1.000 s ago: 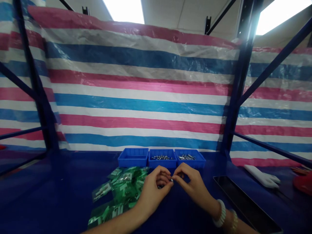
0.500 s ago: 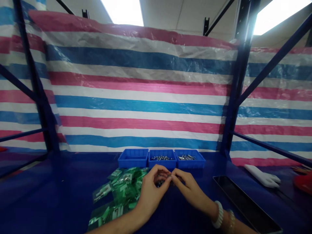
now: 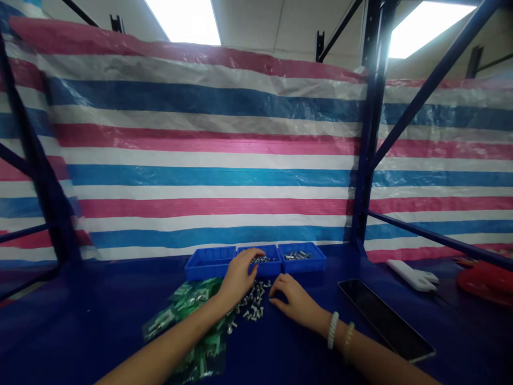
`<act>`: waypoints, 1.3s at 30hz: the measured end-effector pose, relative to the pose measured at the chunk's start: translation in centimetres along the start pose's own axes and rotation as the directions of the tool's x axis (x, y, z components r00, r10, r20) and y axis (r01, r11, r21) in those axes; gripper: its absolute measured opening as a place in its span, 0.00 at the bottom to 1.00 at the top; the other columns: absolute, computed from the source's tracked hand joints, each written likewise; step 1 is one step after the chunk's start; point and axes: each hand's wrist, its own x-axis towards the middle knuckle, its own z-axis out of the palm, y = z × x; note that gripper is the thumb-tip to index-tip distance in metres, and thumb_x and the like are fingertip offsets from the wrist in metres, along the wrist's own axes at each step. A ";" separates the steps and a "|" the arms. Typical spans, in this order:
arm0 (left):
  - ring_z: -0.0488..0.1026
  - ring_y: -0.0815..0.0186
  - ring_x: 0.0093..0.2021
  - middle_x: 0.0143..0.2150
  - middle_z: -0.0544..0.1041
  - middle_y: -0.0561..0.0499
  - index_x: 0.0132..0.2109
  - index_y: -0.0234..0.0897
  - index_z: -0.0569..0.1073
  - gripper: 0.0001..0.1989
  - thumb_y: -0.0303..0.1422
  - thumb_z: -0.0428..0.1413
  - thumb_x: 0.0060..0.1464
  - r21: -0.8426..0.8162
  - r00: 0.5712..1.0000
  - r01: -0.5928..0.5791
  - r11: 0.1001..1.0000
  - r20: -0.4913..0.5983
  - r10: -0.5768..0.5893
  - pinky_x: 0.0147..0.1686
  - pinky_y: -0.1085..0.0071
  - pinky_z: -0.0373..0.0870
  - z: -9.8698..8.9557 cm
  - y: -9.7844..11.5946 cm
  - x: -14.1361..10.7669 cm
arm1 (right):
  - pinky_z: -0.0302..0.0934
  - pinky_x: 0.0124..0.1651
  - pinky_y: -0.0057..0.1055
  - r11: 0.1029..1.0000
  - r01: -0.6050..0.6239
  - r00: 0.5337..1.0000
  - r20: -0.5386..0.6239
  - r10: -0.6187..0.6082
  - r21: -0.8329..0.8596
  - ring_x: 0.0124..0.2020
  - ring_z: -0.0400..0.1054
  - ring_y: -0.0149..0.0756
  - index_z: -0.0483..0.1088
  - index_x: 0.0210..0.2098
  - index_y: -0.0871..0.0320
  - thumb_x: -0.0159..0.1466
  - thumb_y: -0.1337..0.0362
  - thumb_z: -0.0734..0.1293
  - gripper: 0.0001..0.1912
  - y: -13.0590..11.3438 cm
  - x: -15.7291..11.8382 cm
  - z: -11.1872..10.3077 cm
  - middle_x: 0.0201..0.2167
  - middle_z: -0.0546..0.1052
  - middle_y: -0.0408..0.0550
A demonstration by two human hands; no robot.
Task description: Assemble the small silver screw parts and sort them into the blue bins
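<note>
My left hand (image 3: 239,275) reaches over the near edge of the middle blue bin (image 3: 273,267), its fingers curved above small metal parts; whether it holds one is hidden. On the table just right of a loose pile of metal screws (image 3: 253,310) rests my right hand (image 3: 294,300), its thumb and forefinger apart with nothing visible between them. Green-and-clear plastic packets (image 3: 206,342) lie under and beside my left forearm. The right blue bin (image 3: 316,263) holds silvery metal pieces, and the left blue bin (image 3: 208,262) shows no parts inside.
A black phone-like slab (image 3: 385,318) lies right of my right hand. Farther right are a white glove (image 3: 412,275) and a red object (image 3: 484,282). Blue rack posts (image 3: 366,160) and a striped sheet (image 3: 224,176) stand behind the blue table (image 3: 112,315).
My hands have parted. The left moved forward to the middle bin; the right dropped to the table with its fingers apart. The screw pile is now uncovered, and the view has shifted right.
</note>
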 end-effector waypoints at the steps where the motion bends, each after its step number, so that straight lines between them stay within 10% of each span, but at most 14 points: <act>1: 0.74 0.60 0.45 0.43 0.77 0.47 0.45 0.38 0.72 0.19 0.17 0.50 0.48 -0.002 1.000 0.003 1.000 0.006 -0.003 0.47 0.60 0.70 -0.2 0.5 -0.8 | 0.60 0.47 0.33 1.000 -0.007 1.000 -0.009 0.008 0.005 0.42 0.65 0.39 0.72 0.32 0.58 0.56 0.73 0.68 0.06 0.0 0.1 0.0 0.36 0.72 0.47; 12: 0.75 0.64 0.35 0.34 0.77 0.48 0.39 0.35 0.73 0.12 0.21 0.53 0.46 -0.323 0.941 0.336 0.885 0.153 -0.302 0.34 0.69 0.73 0.7 3.7 -4.9 | 0.63 0.38 0.30 0.976 0.072 0.965 -0.260 -0.016 0.205 0.32 0.70 0.34 0.73 0.32 0.58 0.57 0.71 0.66 0.04 -3.3 0.0 -2.5 0.29 0.76 0.45; 28: 0.74 0.65 0.30 0.30 0.77 0.49 0.35 0.34 0.74 0.05 0.29 0.58 0.47 -0.437 0.910 0.402 0.804 0.098 -0.402 0.32 0.70 0.72 0.9 5.3 -5.4 | 0.63 0.33 0.28 0.943 -0.005 0.977 -0.199 0.075 0.332 0.29 0.70 0.33 0.75 0.30 0.58 0.61 0.61 0.66 0.09 -4.3 -0.4 -2.6 0.27 0.78 0.45; 39: 0.74 0.64 0.31 0.33 0.75 0.49 0.35 0.36 0.76 0.05 0.33 0.58 0.51 -0.323 0.954 0.224 0.919 -0.120 -0.274 0.32 0.70 0.72 0.5 5.7 -5.5 | 0.63 0.35 0.29 0.514 -0.182 0.980 0.112 0.164 0.838 0.28 0.68 0.32 0.72 0.27 0.61 0.58 0.48 0.67 0.20 -4.2 -0.2 -0.7 0.24 0.73 0.44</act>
